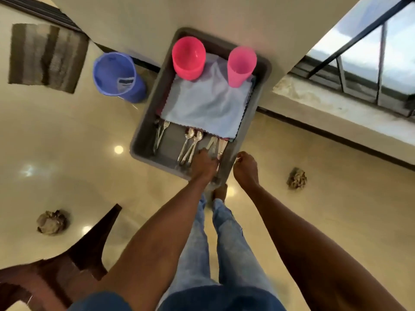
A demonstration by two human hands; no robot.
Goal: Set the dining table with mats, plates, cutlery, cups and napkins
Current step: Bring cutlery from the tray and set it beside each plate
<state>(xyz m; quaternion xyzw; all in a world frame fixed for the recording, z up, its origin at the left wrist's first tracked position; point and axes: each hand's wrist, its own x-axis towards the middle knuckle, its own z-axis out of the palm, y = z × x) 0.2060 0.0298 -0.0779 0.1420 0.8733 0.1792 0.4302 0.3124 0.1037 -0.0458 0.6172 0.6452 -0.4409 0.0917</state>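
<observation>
A grey bin [146, 122] stands on the floor in front of my feet. At its far end are stacked pink bowls [188, 57] and pink cups [241, 66], both on folded light-blue napkins [206, 106]. Forks [160, 133], spoons [189, 142] and knives [213, 142] lie along the near end. My left hand [205, 163] reaches into the bin, its fingers curled over the knife handles. The curled fingers of my right hand [246, 168] hold the bin's near right rim.
A blue plastic bucket [116, 77] stands left of the bin, with a striped rug [47, 57] beyond it. A dark wooden chair [74, 263] is at the lower left. Two crumpled lumps [51, 222] [296, 178] lie on the glossy floor. A window runs along the right.
</observation>
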